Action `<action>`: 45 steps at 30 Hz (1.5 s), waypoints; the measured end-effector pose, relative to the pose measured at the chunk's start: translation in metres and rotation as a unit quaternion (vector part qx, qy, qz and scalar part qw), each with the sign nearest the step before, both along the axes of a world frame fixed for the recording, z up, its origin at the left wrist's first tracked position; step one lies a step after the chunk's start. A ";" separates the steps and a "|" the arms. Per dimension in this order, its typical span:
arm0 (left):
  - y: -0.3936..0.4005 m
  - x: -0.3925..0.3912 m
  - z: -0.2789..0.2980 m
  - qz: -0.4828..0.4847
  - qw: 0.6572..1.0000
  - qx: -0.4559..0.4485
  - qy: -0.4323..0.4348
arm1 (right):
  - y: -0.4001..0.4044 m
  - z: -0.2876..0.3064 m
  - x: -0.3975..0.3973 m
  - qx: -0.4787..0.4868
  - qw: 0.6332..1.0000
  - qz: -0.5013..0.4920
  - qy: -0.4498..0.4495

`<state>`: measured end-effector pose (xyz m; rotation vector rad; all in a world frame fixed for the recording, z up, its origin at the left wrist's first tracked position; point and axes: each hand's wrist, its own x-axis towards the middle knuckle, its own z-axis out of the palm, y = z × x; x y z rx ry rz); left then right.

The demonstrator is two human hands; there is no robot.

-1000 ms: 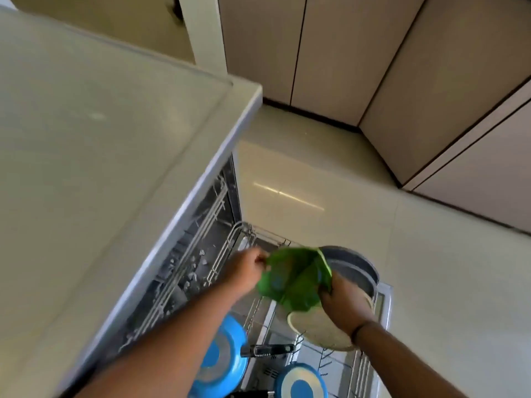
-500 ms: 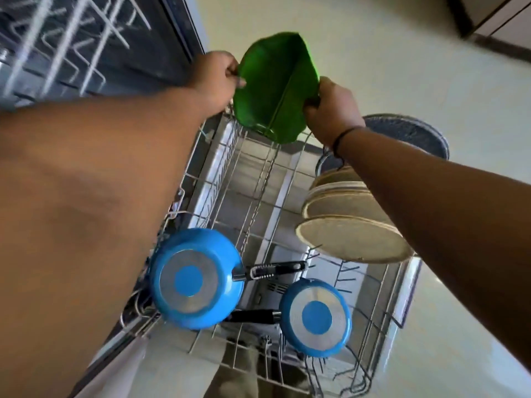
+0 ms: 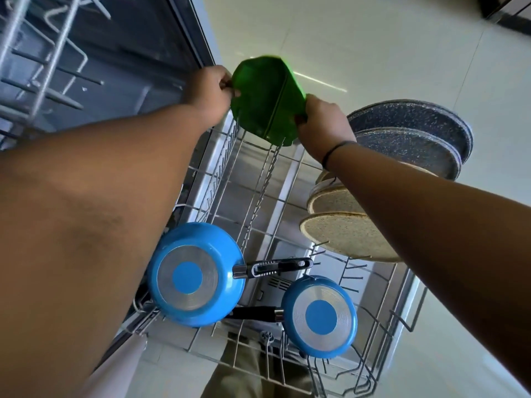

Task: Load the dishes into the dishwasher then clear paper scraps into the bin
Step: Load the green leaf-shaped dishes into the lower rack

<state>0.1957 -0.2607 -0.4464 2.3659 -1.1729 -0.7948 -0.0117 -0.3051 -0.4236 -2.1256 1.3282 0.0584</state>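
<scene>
A green leaf-shaped plate (image 3: 265, 100) stands on edge over the far end of the pulled-out lower dishwasher rack (image 3: 258, 179), its bottom edge among the wire tines. My left hand (image 3: 211, 91) pinches its left edge. My right hand (image 3: 323, 124) grips its right edge. Two blue pans lie face down in the rack, a larger one (image 3: 195, 275) and a smaller one (image 3: 320, 315). Beige speckled plates (image 3: 342, 234) and dark speckled plates (image 3: 408, 133) stand on edge along the rack's right side.
The upper rack (image 3: 43, 53) hangs inside the open dishwasher at the top left. Pale floor tiles (image 3: 373, 53) stretch beyond the rack. Dark cabinet bases (image 3: 508, 10) sit at the top right. A trouser leg (image 3: 244, 366) shows below the rack's near edge.
The view dropped from the countertop down onto the rack. Both hands carried the green plate to the rack's far end and have lowered it a little since half a second ago.
</scene>
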 end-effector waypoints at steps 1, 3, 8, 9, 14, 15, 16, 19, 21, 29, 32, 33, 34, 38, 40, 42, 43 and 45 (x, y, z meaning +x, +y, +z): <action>0.003 -0.002 -0.003 0.011 1.000 -0.006 0.009 | 0.002 -0.002 -0.001 0.004 1.000 -0.004 0.001; 0.007 -0.005 -0.006 0.024 0.999 -0.022 0.017 | 0.003 -0.003 0.000 0.010 1.000 -0.018 -0.002; 0.023 -0.015 -0.012 0.026 0.999 0.039 -0.006 | 0.013 0.001 -0.002 0.081 0.995 -0.058 -0.030; 0.030 -0.020 -0.011 0.026 0.998 0.054 -0.005 | 0.016 0.004 -0.005 0.096 0.991 -0.083 -0.047; 0.094 -0.069 0.015 0.025 0.995 0.100 0.005 | 0.053 0.025 -0.037 0.104 0.984 -0.132 -0.057; 0.114 -0.082 0.021 0.010 0.993 0.119 0.014 | 0.067 0.030 -0.046 0.098 0.989 -0.105 -0.029; 0.137 -0.095 0.032 -0.017 0.990 0.135 0.024 | 0.081 0.038 -0.056 0.095 0.993 -0.067 -0.003; 0.200 -0.129 0.084 -0.106 0.976 0.188 0.020 | 0.128 0.084 -0.078 0.086 0.992 0.084 0.047; 0.237 -0.150 0.130 -0.161 0.967 0.198 -0.009 | 0.160 0.125 -0.091 0.064 0.983 0.166 0.050; 0.354 -0.177 0.361 -0.110 0.985 -0.006 -0.130 | 0.236 0.308 -0.091 -0.063 0.958 0.275 -0.057; 0.390 -0.176 0.423 -0.063 0.980 -0.049 -0.181 | 0.257 0.365 -0.075 -0.136 0.936 0.307 -0.102; 0.405 -0.175 0.441 -0.043 0.977 -0.061 -0.201 | 0.267 0.384 -0.067 -0.167 0.925 0.321 -0.115; 0.418 -0.174 0.457 -0.024 0.972 -0.074 -0.221 | 0.278 0.400 -0.060 -0.196 0.913 0.334 -0.131; 0.486 -0.174 0.504 0.053 0.954 -0.083 -0.282 | 0.339 0.456 -0.035 -0.243 0.874 0.376 -0.189; 0.528 -0.173 0.517 0.098 0.946 -0.075 -0.300 | 0.378 0.472 -0.025 -0.247 0.859 0.399 -0.206; 0.585 -0.174 0.532 0.147 0.936 -0.060 -0.313 | 0.428 0.482 -0.014 -0.233 0.847 0.417 -0.231; 0.618 -0.177 0.539 0.180 0.928 -0.052 -0.322 | 0.457 0.485 -0.007 -0.223 0.839 0.427 -0.252; 0.674 -0.182 0.549 0.235 0.915 -0.042 -0.325 | 0.506 0.487 0.006 -0.200 0.829 0.442 -0.278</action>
